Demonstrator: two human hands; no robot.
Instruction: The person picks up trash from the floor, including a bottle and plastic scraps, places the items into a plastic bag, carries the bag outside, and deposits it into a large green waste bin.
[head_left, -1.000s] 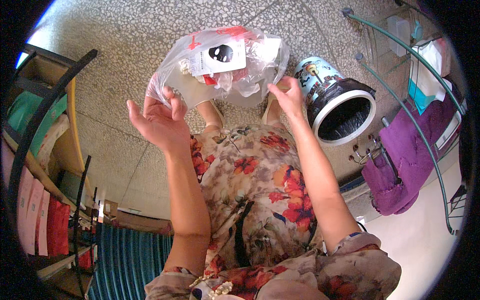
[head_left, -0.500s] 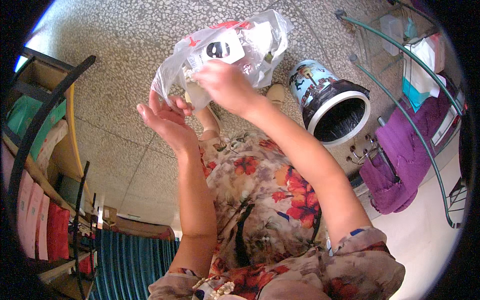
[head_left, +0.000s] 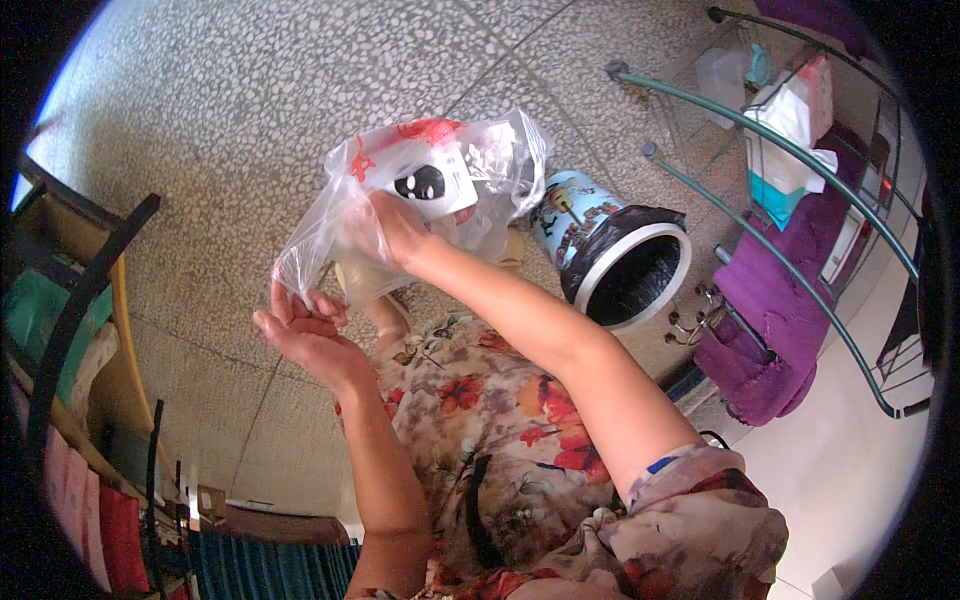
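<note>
1. One clear, crumpled, red-printed plastic bag [head_left: 345,205] hangs above the floor [head_left: 230,180] — long axis slanting from lower left to upper right; white packet [head_left: 457,183] inside.
2. Left hand [head_left: 318,338], half-curled, pinches its lower-left edge.
3. Right hand [head_left: 396,232]: fingers film-veiled — grip can't be told.

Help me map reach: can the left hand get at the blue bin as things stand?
Probably not: the left hand holds the clear plastic bag near its edge, and the right forearm lies across the way to the blue bin.

The plastic bag [head_left: 480,230] was left of the trash bin [head_left: 575,215].
A face-mask packet [head_left: 420,182] lay inside; a metal rack [head_left: 690,93] stood to the right.
</note>
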